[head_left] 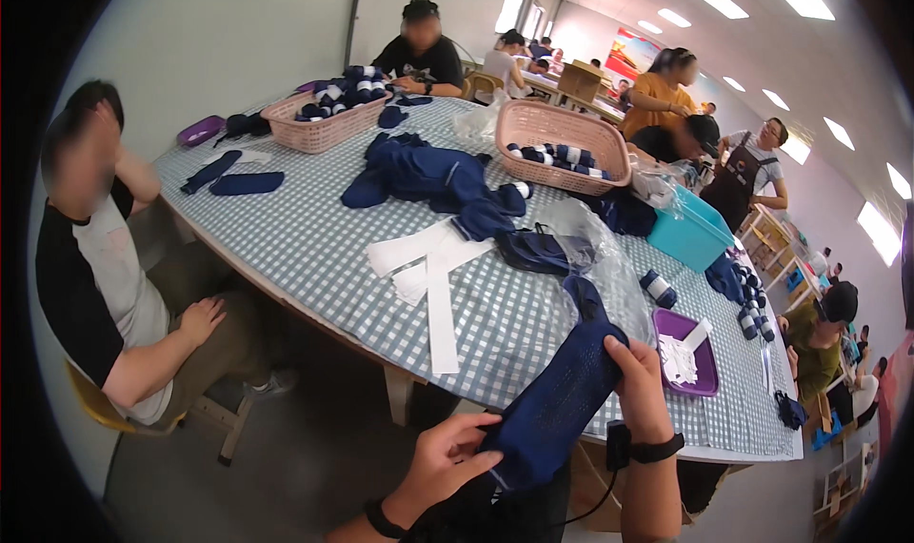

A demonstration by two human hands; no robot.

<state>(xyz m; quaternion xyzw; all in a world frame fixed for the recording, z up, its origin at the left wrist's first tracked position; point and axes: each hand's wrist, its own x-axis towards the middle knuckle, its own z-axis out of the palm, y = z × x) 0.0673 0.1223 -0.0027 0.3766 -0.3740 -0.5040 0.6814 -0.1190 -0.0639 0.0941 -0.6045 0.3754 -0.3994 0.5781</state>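
A navy mesh fabric piece (562, 400), long and folded flat, is stretched between my hands just off the near table edge. My left hand (446, 455) pinches its lower left end between thumb and fingers. At the upper right end my right hand (636, 379) grips it, thumb on top and fingers underneath. A narrow navy end (586, 298) reaches past it toward the table. Just beyond lie several white paper strips (441, 305), one long strip pointing toward me. A heap of loose navy fabric (428, 174) spreads over the middle of the table.
Pink baskets (609, 183) (319, 141) hold navy rolls with white bands. A purple tray (706, 376) of paper slips sits right of my right hand, near clear plastic bags (609, 272) and a turquoise bin (693, 231). A person (124, 276) sits at left; others work around the table.
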